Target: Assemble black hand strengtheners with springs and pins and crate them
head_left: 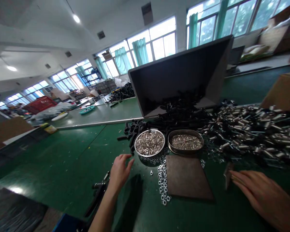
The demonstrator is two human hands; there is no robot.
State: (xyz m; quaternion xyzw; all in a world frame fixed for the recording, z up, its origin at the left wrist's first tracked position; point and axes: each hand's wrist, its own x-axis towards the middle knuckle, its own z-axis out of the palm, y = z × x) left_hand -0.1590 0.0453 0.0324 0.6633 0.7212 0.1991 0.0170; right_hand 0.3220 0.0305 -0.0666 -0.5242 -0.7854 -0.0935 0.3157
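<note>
My left hand (120, 168) is over the green table, left of the nuts, with its thumb and fingers apart and nothing between them. At the right, my right hand (261, 190) grips a metal tool (228, 175), blurred, perhaps a hammer head. Between the hands lies a flat brown metal plate (188, 177). Small ring-like nuts (163, 183) lie along its left edge. Behind are a round dish (135, 149) of small silver pins and an oval tin (170, 147) of tiny metal pieces.
A large grey bin (181, 74) lies tipped behind the dishes, with black parts (178, 112) spilling out. Metal-and-black parts (253, 132) are heaped at the right. Several black parts (96, 199) lie beside my left forearm. A cardboard box (284, 91) stands at the right edge.
</note>
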